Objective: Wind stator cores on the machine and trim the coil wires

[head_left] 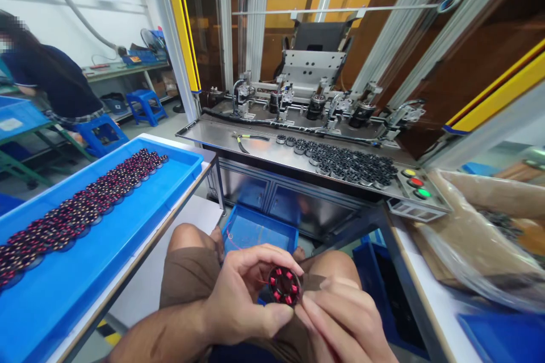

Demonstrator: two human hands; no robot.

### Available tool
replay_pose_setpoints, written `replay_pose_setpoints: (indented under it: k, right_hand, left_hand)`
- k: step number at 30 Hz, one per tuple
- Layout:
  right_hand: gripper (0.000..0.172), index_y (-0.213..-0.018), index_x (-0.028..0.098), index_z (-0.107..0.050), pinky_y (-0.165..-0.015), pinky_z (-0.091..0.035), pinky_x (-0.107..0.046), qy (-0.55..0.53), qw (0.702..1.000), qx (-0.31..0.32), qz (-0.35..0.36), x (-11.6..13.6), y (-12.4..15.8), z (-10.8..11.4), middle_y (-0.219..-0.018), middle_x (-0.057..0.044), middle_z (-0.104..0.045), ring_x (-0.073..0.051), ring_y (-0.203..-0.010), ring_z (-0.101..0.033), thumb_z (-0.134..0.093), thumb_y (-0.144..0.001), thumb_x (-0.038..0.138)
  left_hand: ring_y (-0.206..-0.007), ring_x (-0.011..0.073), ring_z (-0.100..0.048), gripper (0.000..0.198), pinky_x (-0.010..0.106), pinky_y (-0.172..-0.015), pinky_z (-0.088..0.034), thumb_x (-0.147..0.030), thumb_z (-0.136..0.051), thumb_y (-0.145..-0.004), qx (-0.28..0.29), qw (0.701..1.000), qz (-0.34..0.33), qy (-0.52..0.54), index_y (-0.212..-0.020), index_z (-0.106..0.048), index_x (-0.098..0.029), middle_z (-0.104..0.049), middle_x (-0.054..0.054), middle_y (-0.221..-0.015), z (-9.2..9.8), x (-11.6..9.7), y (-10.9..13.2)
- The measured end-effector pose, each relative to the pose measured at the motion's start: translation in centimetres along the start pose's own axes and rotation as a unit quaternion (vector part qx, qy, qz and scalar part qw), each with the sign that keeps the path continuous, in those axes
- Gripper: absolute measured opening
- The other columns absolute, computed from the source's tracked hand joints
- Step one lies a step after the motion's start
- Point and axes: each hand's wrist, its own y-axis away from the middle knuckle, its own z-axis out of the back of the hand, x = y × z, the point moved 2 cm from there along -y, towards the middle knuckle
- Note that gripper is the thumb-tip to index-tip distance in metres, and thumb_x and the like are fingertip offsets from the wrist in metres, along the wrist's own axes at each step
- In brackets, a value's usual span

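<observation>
Over my lap, my left hand [244, 292] grips a small round motor stator [285, 296] between thumb and fingers. The stator is a dark ring with several red wire coils around a central hole, and its face is turned towards me. A thin red wire runs from its left side into my left palm. My right hand [347, 315] is at the stator's right rim, thumb and forefinger pinched together. What the right fingertips hold, if anything, is too small to make out.
Rows of red-wound stators [102, 193] lie in a blue tray [140, 221] on the left. Ahead, black parts [349, 161] and cutters [251, 137] lie on the machine's metal ledge [276, 153], near push buttons [416, 182]. A blue bin [259, 227] is below; a plastic-lined box [477, 238] stands right. Another person [55, 76] sits far left.
</observation>
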Motion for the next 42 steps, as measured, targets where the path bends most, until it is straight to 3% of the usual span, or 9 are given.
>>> replay_pose_setpoints:
  k: [4, 9, 13, 16, 19, 22, 29, 34, 42]
  right_hand:
    - [0.049, -0.125, 0.031, -0.064, -0.058, -0.057, -0.041, 0.008, 1.0, -0.022, -0.006, 0.2, 0.5, -0.3, -0.081, -0.005, -0.074, -0.025, -0.069, -0.068, -0.069, -0.081, 0.011]
    - [0.035, -0.11, 0.027, -0.068, -0.057, -0.057, -0.035, -0.045, 0.996, -0.039, -0.059, 0.3, 0.0, -1.4, -0.081, -0.004, -0.07, -0.021, -0.066, -0.067, -0.064, -0.083, 0.005]
    - [0.027, -0.099, 0.023, -0.063, -0.055, -0.055, -0.028, -0.07, 0.992, -0.068, -0.078, 0.0, -0.2, -2.3, -0.076, -0.002, -0.065, -0.016, -0.063, -0.064, -0.058, -0.083, 0.002]
    - [0.023, -0.094, 0.022, -0.061, -0.057, -0.054, -0.027, -0.063, 0.993, -0.063, -0.073, -0.3, -0.5, -2.7, -0.076, -0.002, -0.065, -0.016, -0.065, -0.063, -0.056, -0.083, 0.002]
    - [0.02, -0.088, 0.021, -0.06, -0.057, -0.052, -0.026, -0.069, 0.989, -0.093, -0.092, -0.6, -0.8, -2.6, -0.072, -0.001, -0.062, -0.015, -0.063, -0.061, -0.053, -0.085, 0.002]
    - [0.017, -0.086, 0.021, -0.06, -0.057, -0.051, -0.025, -0.075, 0.991, -0.08, -0.081, -0.8, -1.2, -2.4, -0.07, -0.001, -0.062, -0.014, -0.063, -0.06, -0.054, -0.087, 0.005]
    - [0.02, -0.078, 0.021, -0.06, -0.057, -0.05, -0.025, -0.058, 0.994, -0.028, -0.086, -0.9, -1.9, -1.7, -0.064, 0.0, -0.061, -0.013, -0.061, -0.059, -0.052, -0.092, 0.008]
    - [0.018, -0.079, 0.02, -0.061, -0.059, -0.048, -0.022, -0.047, 0.995, -0.033, -0.08, -0.7, -2.1, -1.5, -0.069, 0.001, -0.062, -0.011, -0.063, -0.059, -0.053, -0.091, 0.007]
    - [0.02, -0.075, 0.019, -0.06, -0.056, -0.047, -0.022, -0.087, 0.989, -0.016, -0.122, -0.7, -2.4, -1.6, -0.067, 0.0, -0.06, -0.012, -0.061, -0.059, -0.054, -0.091, 0.009]
  left_hand:
    - [-0.092, 0.0194, -0.068, 0.051, 0.027, -0.079, -0.057, 0.001, -0.069, -0.064, -0.029, 0.986, -0.148, -0.078, -0.108, -0.068, -0.025, -0.072, 0.006, -0.102, -0.6, -0.3, 0.3]
    - [-0.099, 0.0169, -0.066, 0.06, 0.023, -0.086, -0.056, 0.006, -0.067, -0.065, -0.054, 0.973, -0.191, -0.119, -0.115, -0.066, -0.028, -0.071, 0.003, -0.106, -0.8, -0.2, 0.6]
    - [-0.106, 0.017, -0.065, 0.051, 0.023, -0.09, -0.054, -0.002, -0.074, -0.07, -0.048, 0.983, -0.16, -0.07, -0.113, -0.066, -0.029, -0.068, 0.003, -0.113, -0.6, 0.2, 0.6]
    - [-0.105, 0.0178, -0.066, 0.053, 0.023, -0.089, -0.053, -0.012, -0.082, -0.069, -0.027, 0.998, -0.055, -0.011, -0.116, -0.064, -0.028, -0.067, 0.005, -0.118, -0.1, 0.5, 0.2]
    - [-0.089, 0.0152, -0.068, 0.056, 0.021, -0.079, -0.053, -0.024, -0.089, -0.062, 0.037, 0.994, 0.099, 0.019, -0.112, -0.064, -0.021, -0.07, 0.005, -0.102, 0.5, 0.6, -0.3]
    - [-0.064, 0.0105, -0.064, 0.041, 0.018, -0.06, -0.052, -0.038, -0.082, -0.071, 0.12, 0.975, 0.177, 0.053, -0.101, -0.064, -0.016, -0.067, 0.001, -0.074, 0.6, 0.9, -0.7]
    - [-0.061, 0.0117, -0.067, 0.037, 0.017, -0.054, -0.052, -0.046, -0.071, -0.08, 0.133, 0.965, 0.166, 0.155, -0.09, -0.066, -0.011, -0.069, 0.006, -0.075, 0.6, 1.9, -1.0]
    - [-0.066, 0.0116, -0.069, 0.04, 0.016, -0.056, -0.053, -0.043, -0.067, -0.086, 0.153, 0.946, 0.162, 0.235, -0.117, -0.066, -0.018, -0.067, 0.004, -0.081, 0.6, 2.1, -1.0]
    - [-0.098, 0.0152, -0.064, 0.04, 0.025, -0.084, -0.054, -0.022, -0.073, -0.083, 0.107, 0.982, 0.022, 0.157, -0.122, -0.065, -0.027, -0.061, 0.008, -0.116, 1.1, 0.3, -0.7]
